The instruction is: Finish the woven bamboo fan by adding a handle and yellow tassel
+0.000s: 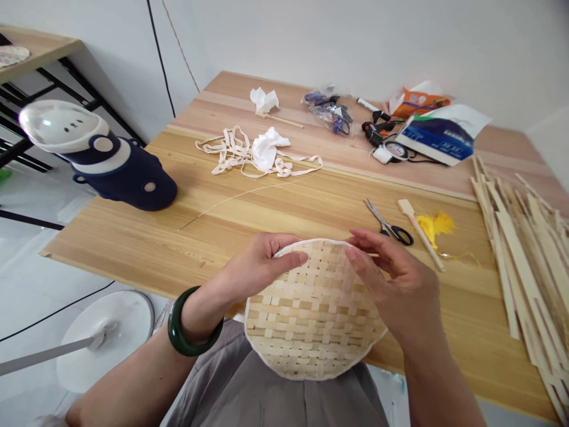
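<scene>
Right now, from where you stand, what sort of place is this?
Likely a bamboo-weaving workroom, going by the woven bamboo round, the heap of bamboo strips and the scissors by it on the wooden table.

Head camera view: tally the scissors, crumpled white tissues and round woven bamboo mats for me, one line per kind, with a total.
Scissors: 1
Crumpled white tissues: 2
Round woven bamboo mat: 1
Total: 4
</scene>
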Demonstrator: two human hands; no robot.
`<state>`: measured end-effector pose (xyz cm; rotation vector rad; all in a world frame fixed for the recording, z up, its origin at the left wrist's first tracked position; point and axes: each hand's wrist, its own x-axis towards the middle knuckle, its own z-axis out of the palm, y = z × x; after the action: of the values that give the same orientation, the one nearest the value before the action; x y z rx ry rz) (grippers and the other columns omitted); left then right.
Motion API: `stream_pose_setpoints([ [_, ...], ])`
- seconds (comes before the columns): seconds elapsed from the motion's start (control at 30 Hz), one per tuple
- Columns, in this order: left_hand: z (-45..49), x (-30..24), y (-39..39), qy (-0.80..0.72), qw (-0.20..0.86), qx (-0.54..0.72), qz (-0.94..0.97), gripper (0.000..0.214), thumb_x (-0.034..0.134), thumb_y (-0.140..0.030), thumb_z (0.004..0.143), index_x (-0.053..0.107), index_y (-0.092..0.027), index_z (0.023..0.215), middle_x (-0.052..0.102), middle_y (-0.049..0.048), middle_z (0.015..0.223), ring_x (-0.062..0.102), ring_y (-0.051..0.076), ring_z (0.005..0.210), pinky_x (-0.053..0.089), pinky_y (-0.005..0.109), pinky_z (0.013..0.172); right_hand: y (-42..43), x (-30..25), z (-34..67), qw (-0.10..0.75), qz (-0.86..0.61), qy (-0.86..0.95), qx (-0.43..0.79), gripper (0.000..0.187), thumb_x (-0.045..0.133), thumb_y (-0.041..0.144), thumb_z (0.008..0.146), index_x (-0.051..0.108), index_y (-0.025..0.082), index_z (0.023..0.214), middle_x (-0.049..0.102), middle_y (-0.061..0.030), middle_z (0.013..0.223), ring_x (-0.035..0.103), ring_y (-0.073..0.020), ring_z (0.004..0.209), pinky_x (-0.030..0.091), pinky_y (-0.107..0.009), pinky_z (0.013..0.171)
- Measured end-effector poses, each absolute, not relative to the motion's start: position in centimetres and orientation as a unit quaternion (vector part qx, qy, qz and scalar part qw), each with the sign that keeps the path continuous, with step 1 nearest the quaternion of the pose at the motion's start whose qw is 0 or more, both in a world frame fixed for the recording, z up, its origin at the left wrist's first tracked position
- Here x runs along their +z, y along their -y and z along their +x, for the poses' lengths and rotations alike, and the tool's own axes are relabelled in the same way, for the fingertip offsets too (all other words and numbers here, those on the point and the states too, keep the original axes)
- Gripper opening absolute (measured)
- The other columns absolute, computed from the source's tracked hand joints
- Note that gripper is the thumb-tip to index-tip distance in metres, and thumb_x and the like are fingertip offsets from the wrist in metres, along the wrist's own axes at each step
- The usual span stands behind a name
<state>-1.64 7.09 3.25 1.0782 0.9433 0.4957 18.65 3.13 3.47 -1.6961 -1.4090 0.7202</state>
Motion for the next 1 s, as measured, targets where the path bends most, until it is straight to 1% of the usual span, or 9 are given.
stream_pose_setpoints([
  [0.13, -1.3, 3.8, -7.0, -0.429, 0.715, 0.224, 0.505, 0.028, 0.061, -0.034, 0.087, 0.071, -0.016, 0.106, 0.072, 0.0035, 0.09, 0.063, 0.015, 0.075, 0.048, 0.023, 0.063, -3.8, 3.8, 18.1, 0.399, -0.647, 0.596, 0.259, 0.024, 0.07, 0.038, 0.08, 0.071, 0.024, 0.1, 0.075, -0.0021, 0.096, 0.069, -0.0181, 0.085, 0.056, -0.032, 0.078],
  [0.3, -1.2, 4.0, -6.9, -0.442, 0.726, 0.236, 0.471, 0.027, 0.068, -0.034, 0.081, 0.071, -0.016, 0.101, 0.071, 0.0019, 0.083, 0.062, 0.014, 0.068, 0.047, 0.022, 0.059, -4.1, 3.5, 17.5, 0.402, -0.637, 0.608, 0.253, 0.01, 0.067, 0.032, 0.083, 0.07, 0.023, 0.085, 0.072, 0.0012, 0.08, 0.067, -0.0147, 0.074, 0.054, -0.026, 0.069],
  [0.43, -1.2, 3.7, -7.0, -0.456, 0.715, 0.239, 0.473, 0.025, 0.069, -0.03, 0.079, 0.071, -0.015, 0.099, 0.072, 0.003, 0.085, 0.063, 0.014, 0.07, 0.048, 0.023, 0.06, -4.5, 3.5, 18.1, 0.394, -0.645, 0.599, 0.264, 0.015, 0.067, 0.036, 0.083, 0.071, 0.024, 0.09, 0.073, 0.0003, 0.084, 0.067, -0.0155, 0.075, 0.054, -0.028, 0.069],
  [0.57, -1.6, 3.0, -7.3, -0.462, 0.705, 0.245, 0.478, 0.023, 0.067, -0.032, 0.08, 0.07, -0.016, 0.098, 0.073, 0.0037, 0.086, 0.067, 0.018, 0.074, 0.05, 0.025, 0.063, -6.5, 1.5, 22.0, 0.406, -0.705, 0.563, 0.146, 0.027, 0.06, 0.039, 0.085, 0.071, 0.021, 0.101, 0.073, -0.007, 0.101, 0.068, -0.021, 0.086, 0.055, -0.036, 0.077],
  [0.63, -1.8, 2.7, -7.4, -0.466, 0.699, 0.247, 0.483, 0.022, 0.067, -0.032, 0.081, 0.07, -0.017, 0.096, 0.073, 0.004, 0.087, 0.068, 0.019, 0.075, 0.051, 0.026, 0.064, -7.7, -0.6, 24.7, 0.349, -0.74, 0.572, 0.054, 0.032, 0.057, 0.034, 0.085, 0.069, 0.016, 0.107, 0.071, -0.0131, 0.11, 0.066, -0.0263, 0.094, 0.053, -0.043, 0.085],
  [0.7, -2.0, 2.5, -7.4, -0.466, 0.695, 0.247, 0.488, 0.021, 0.067, -0.033, 0.081, 0.071, -0.017, 0.095, 0.074, 0.0043, 0.09, 0.069, 0.019, 0.076, 0.051, 0.027, 0.065, -8.6, -2.7, 26.9, 0.22, -0.762, 0.608, -0.005, 0.034, 0.054, 0.028, 0.084, 0.067, 0.011, 0.111, 0.067, -0.0186, 0.118, 0.06, -0.0334, 0.108, 0.048, -0.05, 0.092],
  [0.77, -2.0, 2.5, -7.4, -0.465, 0.697, 0.245, 0.488, 0.022, 0.067, -0.032, 0.081, 0.071, -0.017, 0.096, 0.075, 0.0046, 0.092, 0.069, 0.019, 0.077, 0.052, 0.027, 0.066, -8.9, -4.1, 28.1, 0.129, -0.763, 0.632, -0.033, 0.034, 0.049, 0.025, 0.087, 0.066, 0.01, 0.111, 0.066, -0.0197, 0.12, 0.058, -0.0349, 0.112, 0.046, -0.051, 0.095],
  [0.87, -1.9, 2.5, -7.5, -0.468, 0.705, 0.241, 0.476, 0.024, 0.067, -0.032, 0.08, 0.071, -0.017, 0.098, 0.075, 0.0051, 0.093, 0.069, 0.019, 0.077, 0.052, 0.028, 0.066, -8.6, -4.7, 28.2, 0.078, -0.757, 0.647, -0.052, 0.033, 0.044, 0.025, 0.091, 0.068, 0.011, 0.109, 0.067, -0.0161, 0.118, 0.058, -0.0326, 0.11, 0.046, -0.047, 0.096],
  [1.0, -2.0, 2.2, -7.6, -0.472, 0.706, 0.237, 0.471, 0.027, 0.068, -0.035, 0.08, 0.071, -0.017, 0.101, 0.075, 0.0053, 0.096, 0.069, 0.019, 0.076, 0.052, 0.027, 0.066, -7.8, -3.9, 27.8, 0.041, -0.742, 0.667, -0.059, 0.033, 0.049, 0.03, 0.092, 0.068, 0.013, 0.112, 0.066, -0.0145, 0.118, 0.056, -0.0324, 0.109, 0.047, -0.045, 0.093],
])
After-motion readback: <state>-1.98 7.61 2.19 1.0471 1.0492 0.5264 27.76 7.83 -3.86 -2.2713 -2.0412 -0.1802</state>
